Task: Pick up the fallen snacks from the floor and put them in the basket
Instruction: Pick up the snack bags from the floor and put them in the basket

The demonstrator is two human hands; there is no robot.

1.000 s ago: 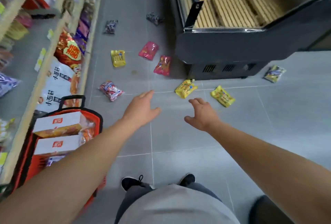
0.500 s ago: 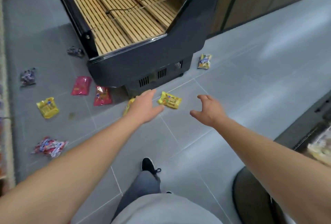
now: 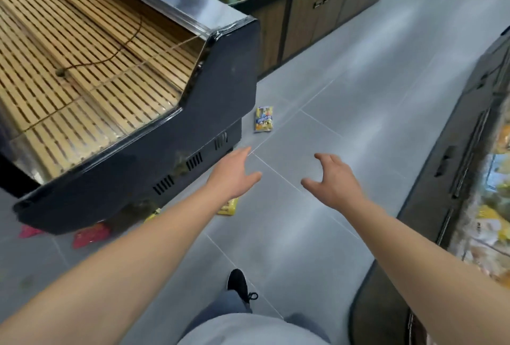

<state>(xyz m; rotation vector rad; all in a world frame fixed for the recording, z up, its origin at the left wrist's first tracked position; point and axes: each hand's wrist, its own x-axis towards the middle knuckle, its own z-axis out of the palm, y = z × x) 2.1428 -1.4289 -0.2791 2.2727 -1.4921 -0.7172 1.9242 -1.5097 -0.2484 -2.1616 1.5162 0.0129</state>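
View now further right, both hands [image 3: 234,176] empty, basket gone.

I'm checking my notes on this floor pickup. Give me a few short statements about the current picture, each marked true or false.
1. Both hands hold nothing. True: left hand and right hand hover open.
2. A yellow snack packet lies beside the black display case. True.
3. The basket stands by the shoe. False: no basket is in view.
4. The red packets lie in the open aisle. False: they sit at the case's base.
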